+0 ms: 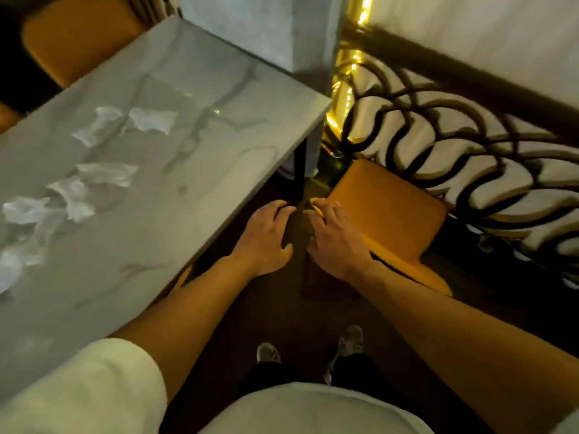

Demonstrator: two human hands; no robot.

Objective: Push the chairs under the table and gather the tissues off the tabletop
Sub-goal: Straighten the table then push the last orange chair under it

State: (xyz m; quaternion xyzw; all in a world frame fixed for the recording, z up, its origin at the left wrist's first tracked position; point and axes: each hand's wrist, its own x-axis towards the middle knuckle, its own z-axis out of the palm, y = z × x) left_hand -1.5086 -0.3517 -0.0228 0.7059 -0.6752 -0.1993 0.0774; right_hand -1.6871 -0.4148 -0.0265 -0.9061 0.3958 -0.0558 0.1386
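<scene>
An orange padded chair (388, 214) stands just off the table's right end, its seat out from under the grey marble tabletop (200, 158). My left hand (266, 239) and my right hand (336, 242) are side by side, fingers curled around a dark upright part of this chair between them; my right fingertips touch the seat's edge. Several crumpled white tissues lie on the left half of the table, one pair at the back (125, 123) and a cluster nearer me (78, 189). A second orange chair (78, 36) stands pulled out on the table's far side.
A grey pillar (282, 29) stands against the table's far right corner. A dark scrolled metal railing (438, 145) with yellow string lights (347, 89) runs close behind the near chair. My feet (313, 349) are on a dark floor beside the table's long edge.
</scene>
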